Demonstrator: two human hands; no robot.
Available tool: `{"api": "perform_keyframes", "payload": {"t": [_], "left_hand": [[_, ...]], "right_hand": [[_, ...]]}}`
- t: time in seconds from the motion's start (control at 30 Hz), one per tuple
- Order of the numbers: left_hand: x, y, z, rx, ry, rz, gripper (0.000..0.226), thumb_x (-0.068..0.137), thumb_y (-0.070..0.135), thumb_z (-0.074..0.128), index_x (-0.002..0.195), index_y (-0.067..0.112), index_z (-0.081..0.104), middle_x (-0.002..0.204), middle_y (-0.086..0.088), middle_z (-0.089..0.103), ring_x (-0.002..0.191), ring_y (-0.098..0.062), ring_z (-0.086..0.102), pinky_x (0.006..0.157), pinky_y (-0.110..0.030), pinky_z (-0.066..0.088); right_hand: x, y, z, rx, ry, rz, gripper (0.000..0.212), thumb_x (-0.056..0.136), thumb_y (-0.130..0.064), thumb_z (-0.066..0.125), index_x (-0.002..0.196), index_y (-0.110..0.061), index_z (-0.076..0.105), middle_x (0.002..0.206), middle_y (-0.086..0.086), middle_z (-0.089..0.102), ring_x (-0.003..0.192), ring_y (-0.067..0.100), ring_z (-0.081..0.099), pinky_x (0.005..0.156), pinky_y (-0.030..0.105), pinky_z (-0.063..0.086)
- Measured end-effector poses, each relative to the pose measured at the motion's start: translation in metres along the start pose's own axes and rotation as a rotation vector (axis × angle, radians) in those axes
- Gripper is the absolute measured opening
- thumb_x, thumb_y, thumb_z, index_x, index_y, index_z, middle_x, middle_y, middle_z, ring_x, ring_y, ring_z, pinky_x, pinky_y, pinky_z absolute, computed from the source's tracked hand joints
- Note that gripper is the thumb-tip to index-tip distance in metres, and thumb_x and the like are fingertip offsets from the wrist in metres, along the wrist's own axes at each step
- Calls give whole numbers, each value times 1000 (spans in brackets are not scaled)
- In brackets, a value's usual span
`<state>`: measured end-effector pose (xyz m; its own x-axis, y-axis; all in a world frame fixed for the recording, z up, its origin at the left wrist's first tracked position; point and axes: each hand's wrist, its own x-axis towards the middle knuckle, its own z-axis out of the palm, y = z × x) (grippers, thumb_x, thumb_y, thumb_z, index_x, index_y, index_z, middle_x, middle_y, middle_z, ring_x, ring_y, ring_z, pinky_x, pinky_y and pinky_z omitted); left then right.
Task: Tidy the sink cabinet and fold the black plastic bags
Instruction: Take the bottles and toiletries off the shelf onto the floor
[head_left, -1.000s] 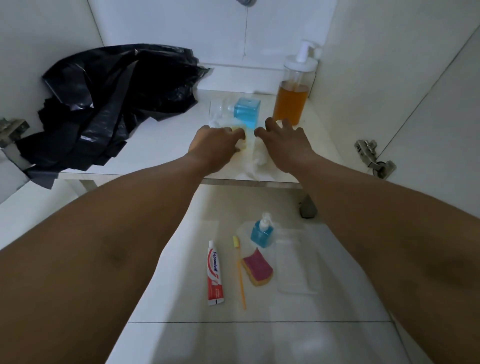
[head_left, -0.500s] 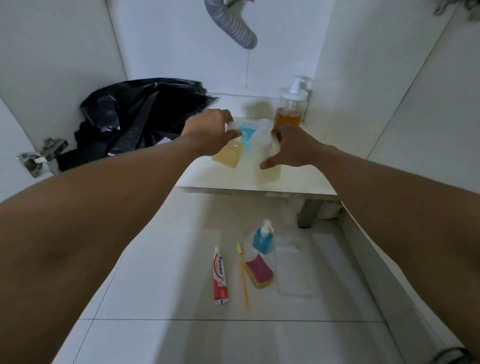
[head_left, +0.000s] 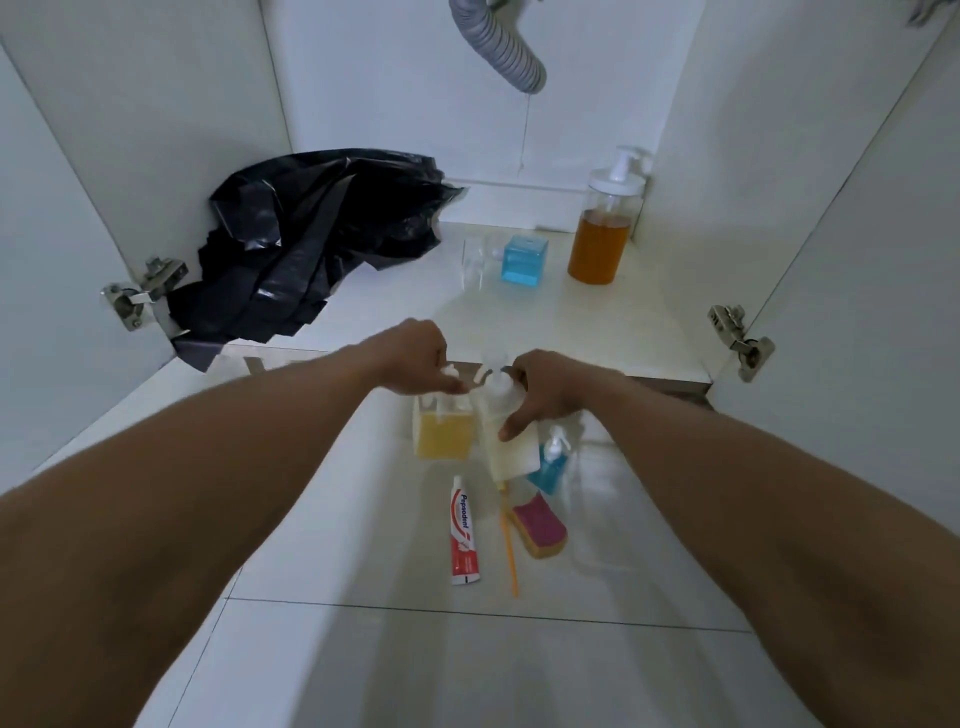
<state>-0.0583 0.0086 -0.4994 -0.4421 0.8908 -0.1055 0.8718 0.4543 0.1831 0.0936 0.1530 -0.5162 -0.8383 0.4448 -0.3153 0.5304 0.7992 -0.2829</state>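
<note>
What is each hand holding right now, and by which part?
Left hand grips the yellow-liquid pump bottle by its pump top. Right hand grips the pale cream pump bottle around its neck and shoulder, thumb on the body.

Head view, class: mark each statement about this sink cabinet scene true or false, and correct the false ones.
1. The left hand holds the yellow bottle and the right hand the pale bottle. True.
2. The black bags lie on the floor. False: they lie in the cabinet, at its left.
3. The toothpaste lies on the floor. True.
4. The amber bottle stands left of the bags. False: it stands in the cabinet's back right corner.
5. The sponge lies in the cabinet. False: it lies on the floor, beside the toothbrush.
</note>
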Motion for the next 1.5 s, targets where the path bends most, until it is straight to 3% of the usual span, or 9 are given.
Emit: {"api": "perform_keyframes", "payload": {"t": [0.13,0.2,0.27,0.33,0.6,0.87,1.07,1.37,1.5], "left_hand": [[-2,-8,38,-24,-57,-74,41,88,54,69,86,13,66,72,-2,74,61,-12,69,71,-32,57],[0,-12,56,9,-57,-98,39,90,51,66,92,12,64,88,-1,74,76,-16,70,74,-33,55],[3,-16,72,20,-4,-143,42,91,51,65,111,15,58,112,-4,64,100,-25,63,77,-35,48],[7,-19,86,4,32,-181,48,92,51,64,121,15,53,119,-6,60,106,-29,60,80,-37,46],[27,-17,134,-101,61,-251,46,95,44,63,121,8,51,115,-11,62,101,-31,63,73,-35,43],[36,-19,158,-172,11,-260,50,92,48,65,119,8,52,109,-11,63,94,-29,65,77,-38,54],[33,-17,165,-169,-26,-281,51,91,48,65,120,9,54,114,-10,62,100,-30,63,75,-36,48],[26,-7,154,-155,-11,-318,41,92,40,67,119,10,56,116,-8,63,103,-29,63,76,-33,46],[19,0,138,-162,103,-303,41,92,43,63,119,13,58,115,-7,64,103,-29,63,78,-34,46]], "right_hand": [[18,5,41,6,63,13,87,54,-50,91,125,-15,56,118,1,64,99,23,62,87,38,54],[24,5,59,57,125,28,94,56,-44,93,134,-12,50,123,2,60,108,25,60,89,35,51],[30,5,73,110,182,36,90,54,-40,94,129,-13,53,119,0,61,108,22,62,83,31,51],[35,6,84,189,222,60,85,56,-33,94,126,-13,51,120,1,60,106,23,62,80,32,52],[62,11,115,366,279,195,78,67,-18,90,128,-9,43,125,10,58,112,30,59,78,31,47],[75,17,125,445,245,297,79,70,-16,88,132,-7,41,129,13,57,118,30,58,87,33,49],[76,19,123,381,139,300,79,69,-26,89,133,-9,45,126,7,60,113,25,60,76,26,42],[65,10,109,292,165,278,65,74,-27,84,128,-13,50,121,5,63,101,19,61,67,25,40],[51,11,86,351,210,320,75,77,-20,84,138,-4,43,131,12,56,118,27,57,80,30,46]]}}
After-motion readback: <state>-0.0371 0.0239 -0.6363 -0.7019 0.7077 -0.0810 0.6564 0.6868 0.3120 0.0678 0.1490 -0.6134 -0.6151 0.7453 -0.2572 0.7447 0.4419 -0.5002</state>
